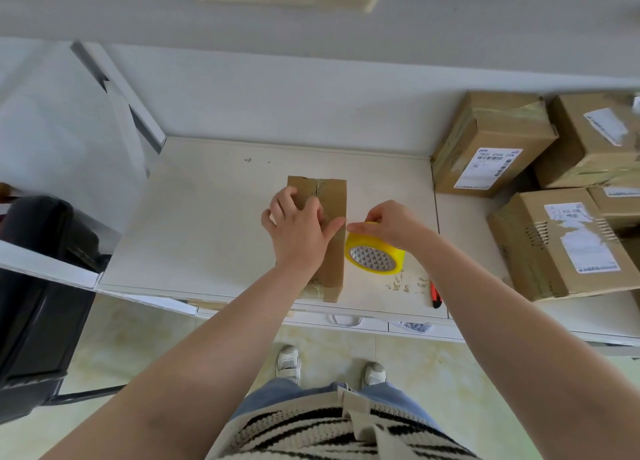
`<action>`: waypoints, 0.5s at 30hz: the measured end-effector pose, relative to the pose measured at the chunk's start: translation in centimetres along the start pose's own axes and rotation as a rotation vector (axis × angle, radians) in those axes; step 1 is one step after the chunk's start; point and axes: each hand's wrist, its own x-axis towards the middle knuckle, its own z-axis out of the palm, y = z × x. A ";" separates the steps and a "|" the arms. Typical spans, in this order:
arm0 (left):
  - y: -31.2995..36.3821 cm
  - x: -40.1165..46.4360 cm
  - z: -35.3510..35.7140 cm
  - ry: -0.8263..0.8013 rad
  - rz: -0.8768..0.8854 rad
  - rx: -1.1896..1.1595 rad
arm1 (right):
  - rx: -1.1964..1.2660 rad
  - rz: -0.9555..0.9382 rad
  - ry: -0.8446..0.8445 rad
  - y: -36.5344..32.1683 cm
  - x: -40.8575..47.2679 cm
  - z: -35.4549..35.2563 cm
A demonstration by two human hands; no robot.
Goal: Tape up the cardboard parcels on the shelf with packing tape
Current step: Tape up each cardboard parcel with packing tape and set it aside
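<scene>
On the white shelf [214, 217], mid-board: small cardboard parcel [332, 200], pressed flat under the spread left hand [298, 227]. Just right of it, yellow tape roll [375, 255], pinched by the right hand [394, 224]. Farther right, stacked boxes [491, 144].

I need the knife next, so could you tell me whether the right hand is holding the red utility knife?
No, the right hand grips the yellow tape roll; the red utility knife lies on the shelf.

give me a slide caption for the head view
Left hand presses on a small cardboard parcel on the shelf while right hand grips a yellow tape roll beside it.
</scene>
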 end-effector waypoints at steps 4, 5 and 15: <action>-0.6 0.2 0.2 -0.038 -0.068 -0.097 | 0.191 0.020 0.006 1.0 -0.5 0.4; -0.7 0.3 0.1 -0.053 -0.072 -0.127 | 0.198 0.030 0.014 0.8 -0.6 0.3; -7.1 2.5 -3.4 -0.273 -0.189 -0.347 | -0.057 -0.009 0.089 -8.4 -0.4 0.2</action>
